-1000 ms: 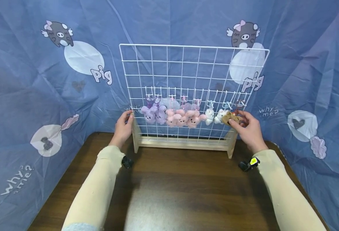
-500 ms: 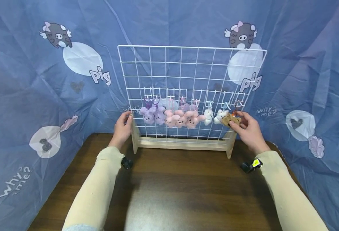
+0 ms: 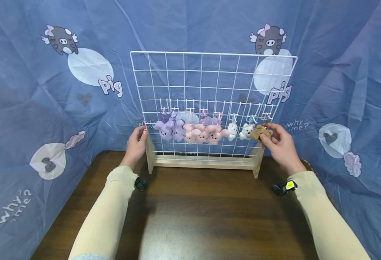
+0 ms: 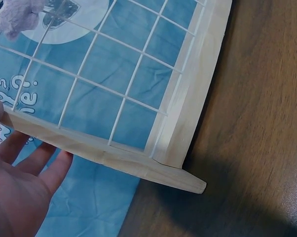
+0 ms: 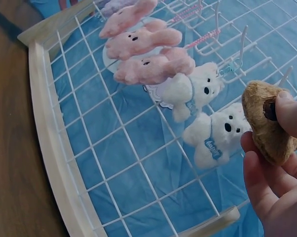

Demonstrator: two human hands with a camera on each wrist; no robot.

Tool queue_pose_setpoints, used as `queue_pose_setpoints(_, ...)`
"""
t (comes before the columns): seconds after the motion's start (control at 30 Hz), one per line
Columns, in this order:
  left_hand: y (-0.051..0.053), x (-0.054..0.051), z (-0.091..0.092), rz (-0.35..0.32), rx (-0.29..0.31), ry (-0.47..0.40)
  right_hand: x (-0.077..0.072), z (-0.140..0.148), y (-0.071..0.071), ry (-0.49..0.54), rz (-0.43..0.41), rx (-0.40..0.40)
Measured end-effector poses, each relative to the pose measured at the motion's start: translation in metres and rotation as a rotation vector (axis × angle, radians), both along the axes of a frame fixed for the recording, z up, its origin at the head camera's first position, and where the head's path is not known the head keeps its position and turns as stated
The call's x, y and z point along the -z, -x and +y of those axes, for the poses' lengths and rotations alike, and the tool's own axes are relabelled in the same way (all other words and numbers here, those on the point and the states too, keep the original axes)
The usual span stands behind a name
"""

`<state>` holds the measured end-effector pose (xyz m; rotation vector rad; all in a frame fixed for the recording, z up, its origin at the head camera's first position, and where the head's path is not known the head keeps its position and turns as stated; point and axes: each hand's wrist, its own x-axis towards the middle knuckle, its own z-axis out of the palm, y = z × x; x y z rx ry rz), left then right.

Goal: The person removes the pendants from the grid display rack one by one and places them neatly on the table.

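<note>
A white wire grid rack (image 3: 200, 86) on a wooden base stands upright at the table's far side. My left hand (image 3: 134, 146) holds the rack's left wooden upright, its thumb in front and fingers behind in the left wrist view (image 4: 25, 180). My right hand (image 3: 283, 146) pinches a brown plush (image 3: 260, 134) at the row's right end; the right wrist view shows the brown plush (image 5: 267, 121) between thumb and fingers. Beside it hang white plush bears (image 5: 222, 133), then pink plushes (image 3: 201, 133) and purple plushes (image 3: 165, 130), on hooks.
A brown wooden table (image 3: 190, 209) lies in front of the rack. Blue printed cloth (image 3: 15, 108) hangs behind and on both sides. The wooden crossbar (image 3: 203, 163) runs low between the rack's feet. Wrist cameras are strapped on both sleeves.
The head view has shifted slightly, so the rack appears a little further left. The brown plush is turned slightly in my right hand. My left hand keeps its hold on the rack.
</note>
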<state>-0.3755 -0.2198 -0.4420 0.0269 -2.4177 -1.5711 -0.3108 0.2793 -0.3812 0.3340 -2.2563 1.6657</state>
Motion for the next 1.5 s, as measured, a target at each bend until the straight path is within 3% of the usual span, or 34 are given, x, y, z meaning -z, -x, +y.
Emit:
queue_pose_setpoints(0.5,0.001,0.001,0.0,0.001,0.0,0.004,-0.004,-0.002,-0.012,0.12,0.058,-0.008)
queue_pose_setpoints(0.83,0.001,-0.001,0.001,-0.002,0.001,-0.001,-0.009,-0.004,-0.025,0.241,0.101,-0.055)
queue_pose_setpoints(1.2,-0.001,0.0,0.001,0.004,0.0,-0.003,-0.009,-0.004,-0.038,0.215,0.111,-0.06)
queue_pose_setpoints(1.5,0.0,0.0,0.0,0.009,0.001,-0.005,0.005,-0.002,-0.045,0.16,0.101,-0.076)
